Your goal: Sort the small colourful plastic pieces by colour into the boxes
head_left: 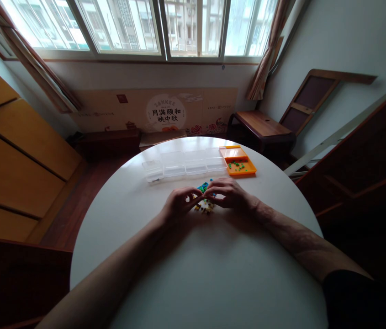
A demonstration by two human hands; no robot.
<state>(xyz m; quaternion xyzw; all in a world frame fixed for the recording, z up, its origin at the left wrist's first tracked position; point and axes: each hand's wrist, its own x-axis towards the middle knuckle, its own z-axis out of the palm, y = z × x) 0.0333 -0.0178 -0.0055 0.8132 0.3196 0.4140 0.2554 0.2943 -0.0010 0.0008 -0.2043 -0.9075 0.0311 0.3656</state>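
Here's the round white table [213, 269] filling the foreground, a row of clear plastic compartments [175, 172] stretched across its far side, and at their right-hand end an orange box [242, 174] lying open. In front of them, the right hand [231, 193] and left hand [177, 201] come together, fingertips meeting, though whether they're pinching anything I can't tell! Right beneath and around those fingers sits the pile of tiny coloured pieces [207, 210], while green bits [236, 165] lie scattered in the orange box.
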